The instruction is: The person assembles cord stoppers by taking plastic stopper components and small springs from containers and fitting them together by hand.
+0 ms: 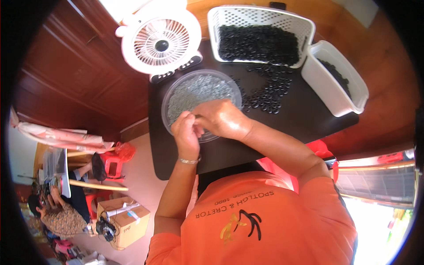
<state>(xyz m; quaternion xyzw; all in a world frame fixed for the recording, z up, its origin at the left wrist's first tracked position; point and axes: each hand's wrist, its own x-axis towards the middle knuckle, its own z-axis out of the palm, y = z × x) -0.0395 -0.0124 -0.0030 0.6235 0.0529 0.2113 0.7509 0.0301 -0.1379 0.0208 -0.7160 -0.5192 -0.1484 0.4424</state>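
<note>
Both hands meet over the near rim of the round clear dish (176,95) of small grey parts — left hand (186,130) pinched narrow, right hand (223,119) curled beside it, touching — what they grip I cannot tell.

1 white fan (160,40), 1 clear round dish (176,95), 2 white containers (260,20) (335,84), 2 hands (187,130) (223,119), perhaps 1 cardboard box (126,221)

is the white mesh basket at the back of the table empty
No, the white mesh basket is filled with a heap of small black rings, and more lie loose on the dark table.
</note>
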